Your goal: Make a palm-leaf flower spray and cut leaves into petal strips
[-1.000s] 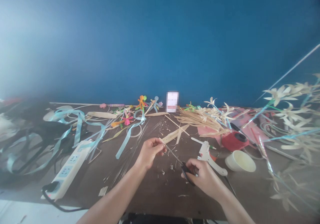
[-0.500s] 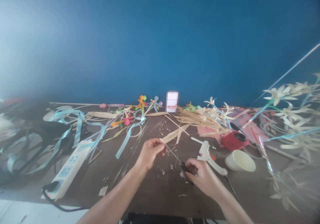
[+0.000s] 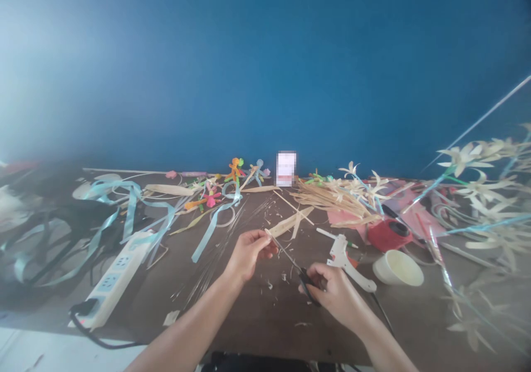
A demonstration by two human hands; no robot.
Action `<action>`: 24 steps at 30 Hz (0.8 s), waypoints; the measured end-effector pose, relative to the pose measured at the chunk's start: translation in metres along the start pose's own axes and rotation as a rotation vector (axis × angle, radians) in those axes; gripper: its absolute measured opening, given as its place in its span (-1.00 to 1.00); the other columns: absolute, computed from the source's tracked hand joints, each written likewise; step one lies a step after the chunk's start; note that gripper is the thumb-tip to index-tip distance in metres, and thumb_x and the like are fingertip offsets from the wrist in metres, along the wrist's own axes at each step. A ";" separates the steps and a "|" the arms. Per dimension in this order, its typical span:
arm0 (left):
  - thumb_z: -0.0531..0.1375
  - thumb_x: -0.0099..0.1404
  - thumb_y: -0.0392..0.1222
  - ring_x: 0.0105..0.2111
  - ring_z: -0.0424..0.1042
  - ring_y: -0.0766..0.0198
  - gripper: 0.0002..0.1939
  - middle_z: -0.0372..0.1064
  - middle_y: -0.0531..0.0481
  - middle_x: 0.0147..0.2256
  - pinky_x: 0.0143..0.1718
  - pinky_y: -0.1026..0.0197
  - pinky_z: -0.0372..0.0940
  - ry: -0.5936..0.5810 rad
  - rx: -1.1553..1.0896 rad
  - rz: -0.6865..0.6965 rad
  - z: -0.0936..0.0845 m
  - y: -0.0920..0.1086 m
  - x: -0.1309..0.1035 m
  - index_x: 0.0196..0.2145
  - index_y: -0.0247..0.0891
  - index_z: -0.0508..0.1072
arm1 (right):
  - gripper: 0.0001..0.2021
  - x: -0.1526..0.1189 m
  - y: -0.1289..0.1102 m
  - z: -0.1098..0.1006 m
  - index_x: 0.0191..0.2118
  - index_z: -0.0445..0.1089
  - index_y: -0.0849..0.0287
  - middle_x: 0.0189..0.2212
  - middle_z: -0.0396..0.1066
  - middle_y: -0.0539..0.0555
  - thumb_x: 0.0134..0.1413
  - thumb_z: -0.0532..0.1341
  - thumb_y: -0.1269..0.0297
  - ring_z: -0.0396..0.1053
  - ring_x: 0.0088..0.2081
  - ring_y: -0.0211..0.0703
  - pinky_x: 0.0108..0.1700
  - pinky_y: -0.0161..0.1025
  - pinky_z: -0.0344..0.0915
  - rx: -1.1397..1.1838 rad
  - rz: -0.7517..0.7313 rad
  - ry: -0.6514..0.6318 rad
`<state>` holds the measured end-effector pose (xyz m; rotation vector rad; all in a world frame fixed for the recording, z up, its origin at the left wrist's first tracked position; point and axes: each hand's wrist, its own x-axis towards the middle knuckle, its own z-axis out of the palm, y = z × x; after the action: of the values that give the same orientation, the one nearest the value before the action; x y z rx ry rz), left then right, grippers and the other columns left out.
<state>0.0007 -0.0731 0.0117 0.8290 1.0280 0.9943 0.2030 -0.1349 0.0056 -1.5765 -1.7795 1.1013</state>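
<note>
My right hand (image 3: 332, 292) is wrapped around the black handles of a pair of scissors (image 3: 306, 284), whose thin blades reach up and left to my left hand (image 3: 253, 253). Thumb and fingers of the left hand are pinched together on a small pale strip (image 3: 267, 232), its tip showing above the thumb close to the blade ends. Whether the blades touch the strip, I cannot tell. Beyond the left hand lie flat straw-coloured husk strips (image 3: 286, 225). Tiny pale scraps (image 3: 284, 277) are scattered on the brown table (image 3: 257, 327) between my hands.
On the right are a white glue gun (image 3: 344, 258), a cream cup (image 3: 398, 268), a red roll (image 3: 389, 234) and pale artificial flowers (image 3: 464, 156). A power strip (image 3: 114, 280) and light-blue ribbon (image 3: 133, 206) lie left. A blurred upright screen (image 3: 286, 168) stands against the blue wall.
Almost nothing differs. Both hands keep their places and grips, with only a slight shift at the pinched strip and scissors.
</note>
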 end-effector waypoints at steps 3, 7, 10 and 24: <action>0.17 0.03 -0.19 -0.50 0.40 0.29 -0.86 0.39 -0.03 -0.52 -0.55 0.34 0.21 0.000 -0.002 0.002 -0.001 -0.001 0.001 -0.53 -0.35 0.36 | -0.79 0.000 0.002 0.002 -0.55 0.26 0.21 -0.67 0.16 -0.09 -0.19 0.20 0.16 0.08 -0.57 -0.33 -0.55 -0.41 0.02 0.021 0.006 -0.007; 0.18 0.03 -0.19 -0.49 0.40 0.28 -0.85 0.39 -0.05 -0.51 -0.54 0.34 0.21 -0.004 0.015 0.007 -0.002 -0.001 0.000 -0.52 -0.36 0.37 | -0.80 0.001 0.003 0.003 -0.55 0.25 0.21 -0.67 0.16 -0.09 -0.18 0.20 0.18 0.08 -0.57 -0.34 -0.56 -0.42 0.01 0.030 0.010 -0.012; 0.18 0.04 -0.18 -0.49 0.40 0.29 -0.84 0.39 -0.06 -0.51 -0.52 0.33 0.22 -0.006 0.026 0.005 -0.002 0.000 0.000 -0.52 -0.37 0.38 | -0.81 0.001 0.004 0.002 -0.54 0.26 0.21 -0.66 0.17 -0.09 -0.17 0.19 0.19 0.09 -0.57 -0.33 -0.55 -0.41 0.02 0.024 0.008 -0.012; 0.17 0.03 -0.17 -0.50 0.41 0.27 -0.84 0.41 -0.07 -0.52 -0.50 0.31 0.23 0.015 0.068 -0.038 0.004 -0.004 -0.003 -0.52 -0.35 0.37 | -0.83 0.003 -0.006 -0.001 -0.53 0.27 0.20 -0.64 0.21 -0.08 -0.17 0.18 0.20 0.11 -0.56 -0.32 -0.52 -0.41 0.05 -0.060 -0.023 -0.004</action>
<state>0.0046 -0.0772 0.0102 0.8558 1.0918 0.9393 0.1998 -0.1318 0.0108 -1.5860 -1.8439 1.0502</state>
